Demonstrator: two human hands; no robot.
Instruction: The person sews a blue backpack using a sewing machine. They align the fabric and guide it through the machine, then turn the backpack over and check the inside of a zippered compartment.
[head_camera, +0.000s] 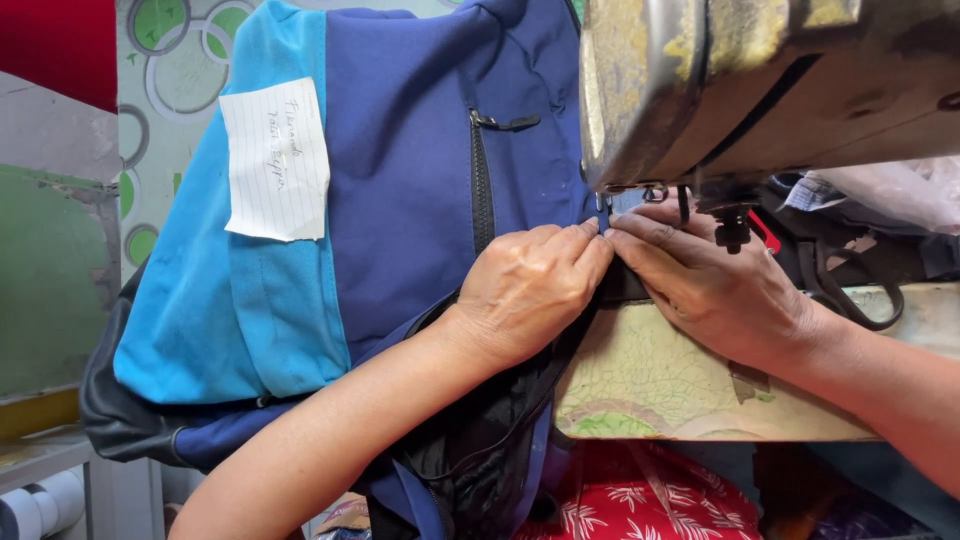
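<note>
Blue fabric, dark navy beside a lighter turquoise panel, makes up the backpack (400, 200) that fills the middle and left of the frame, draped over the edge of a worn table (650, 390) so that one seam reaches the sewing machine (760, 80) at the upper right. The left hand (525, 290) lies knuckles up on the bag, fingers curled and pinched on the cloth just left of the needle (604, 205). The right hand (715, 285) comes in from the right, its fingertips pressed flat on the same edge, touching those of the other hand. Held so, the two appear to keep the seam taut and flat beneath the presser foot (733, 232).

A black zipper (482, 180) runs down the navy panel left of the hands, its pull lying sideways at the top. A white paper note (277, 160) is stuck on the turquoise panel at the upper left. Black lining (480, 450) spills from the bag at the bottom centre, above a red patterned cloth (640, 500). Dark straps (850, 280) lie behind the machine at the right.
</note>
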